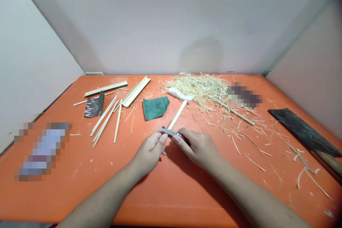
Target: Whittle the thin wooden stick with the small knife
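Observation:
A pale bamboo strip [177, 114] points away from me, its near end gripped in my left hand [149, 151]. In my right hand [201, 148] is a small knife [169, 132], my fingers closed round its dark handle. The blade lies across the strip close to my left thumb and fingertips. The hands are near each other, just above the orange table [171, 192]. Past the strip's far end lies a curled white scrap [180, 94]. My fingers hide the strip's near end.
Several thin bamboo sticks [104, 119], split bamboo pieces [136, 92], dark red sandpaper [92, 107] and green sandpaper [155, 108] lie left of centre. Shavings heap up [203, 87] at back right. A dark cleaver [301, 130] lies far right. Two blurred-out items [44, 151] flank the table.

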### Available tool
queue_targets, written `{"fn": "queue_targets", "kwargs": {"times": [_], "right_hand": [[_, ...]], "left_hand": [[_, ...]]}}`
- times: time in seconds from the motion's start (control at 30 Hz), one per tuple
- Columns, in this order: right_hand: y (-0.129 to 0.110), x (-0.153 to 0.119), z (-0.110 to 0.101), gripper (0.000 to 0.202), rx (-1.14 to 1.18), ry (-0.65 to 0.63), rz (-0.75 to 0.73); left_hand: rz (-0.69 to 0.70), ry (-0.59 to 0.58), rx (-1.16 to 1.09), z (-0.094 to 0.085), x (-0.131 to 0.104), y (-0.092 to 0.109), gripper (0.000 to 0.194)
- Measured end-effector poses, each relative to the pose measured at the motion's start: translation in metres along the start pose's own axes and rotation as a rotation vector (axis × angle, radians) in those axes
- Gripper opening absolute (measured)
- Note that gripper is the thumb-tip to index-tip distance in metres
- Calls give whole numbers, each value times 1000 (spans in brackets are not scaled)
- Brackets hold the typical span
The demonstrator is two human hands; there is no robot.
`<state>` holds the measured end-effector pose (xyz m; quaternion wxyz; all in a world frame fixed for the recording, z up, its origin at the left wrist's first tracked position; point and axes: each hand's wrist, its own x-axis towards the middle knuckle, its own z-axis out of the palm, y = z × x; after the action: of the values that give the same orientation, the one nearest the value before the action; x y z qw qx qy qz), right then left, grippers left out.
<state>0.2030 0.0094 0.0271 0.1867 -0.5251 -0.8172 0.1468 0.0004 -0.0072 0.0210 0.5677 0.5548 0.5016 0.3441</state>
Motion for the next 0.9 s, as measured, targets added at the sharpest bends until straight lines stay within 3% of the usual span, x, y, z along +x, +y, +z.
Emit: {"fn": "queue_targets", "kwargs": {"times": [0.27,0.5,0.6,0.67,0.73,0.83,0.9], "right_hand": [[6,0,2,44,-115,147,-61],[2,2,-1,50,-99,149,-33],[27,10,-15,50,-59,204,133],[54,16,-30,49,-32,322,357],[76,20,-43,51,12,417,456],[79,19,-47,48,93,463,409],[62,16,-38,42,106,376,301]], "left_hand": [[45,-42,29,-4,1,7,49],[11,-58,-31,-6,0,6,49],[-3,-110,-94,-6,-3,7,50],[-9,-154,-119,-5,-5,8,49],[-7,-159,-121,-3,-6,10,48],[-50,-122,-139,-1,-6,12,48],[-87,-91,-149,-1,-4,12,47]]}}
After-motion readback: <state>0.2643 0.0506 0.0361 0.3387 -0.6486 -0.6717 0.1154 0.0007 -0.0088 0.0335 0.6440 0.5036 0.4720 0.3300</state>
